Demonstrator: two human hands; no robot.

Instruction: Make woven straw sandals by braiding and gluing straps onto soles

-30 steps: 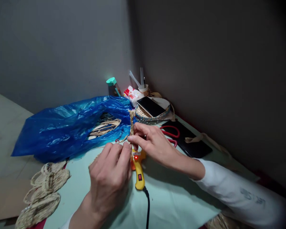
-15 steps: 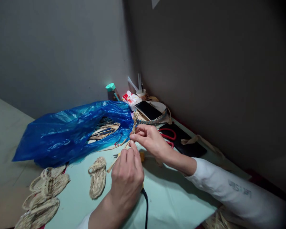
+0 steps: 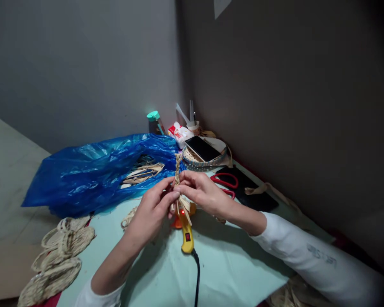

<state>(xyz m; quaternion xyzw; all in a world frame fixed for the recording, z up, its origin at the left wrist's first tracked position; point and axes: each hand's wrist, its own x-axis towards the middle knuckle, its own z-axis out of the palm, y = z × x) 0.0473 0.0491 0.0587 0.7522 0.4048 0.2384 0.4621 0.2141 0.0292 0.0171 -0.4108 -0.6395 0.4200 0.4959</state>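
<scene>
A short straw braid (image 3: 177, 166) stands upright between my hands, its loose strand ends (image 3: 185, 209) hanging below my fingers. My left hand (image 3: 156, 207) pinches it from the left, the thumb near its lower part. From the right, my right hand (image 3: 200, 189) grips the same braid, thumb and fingers closed. Just beneath the hanging strands lies a yellow glue gun (image 3: 187, 243) with a red light lit and a black cord (image 3: 196, 273). A small woven straw sandal (image 3: 128, 218) is mostly hidden behind my left hand.
Several woven straw sandals (image 3: 64, 256) lie at the left edge. A blue plastic bag (image 3: 83, 175) holds straw strips (image 3: 144, 174). At the back are a bottle (image 3: 155, 123), a tissue pack (image 3: 179, 132) and a phone (image 3: 202, 148) on a basket (image 3: 208, 164). Red-handled scissors (image 3: 225, 181) lie right.
My left hand has moved up from below and turned, and now pinches the braid beside my right hand. The glue gun has come into view, while the small sandal is now mostly covered.
</scene>
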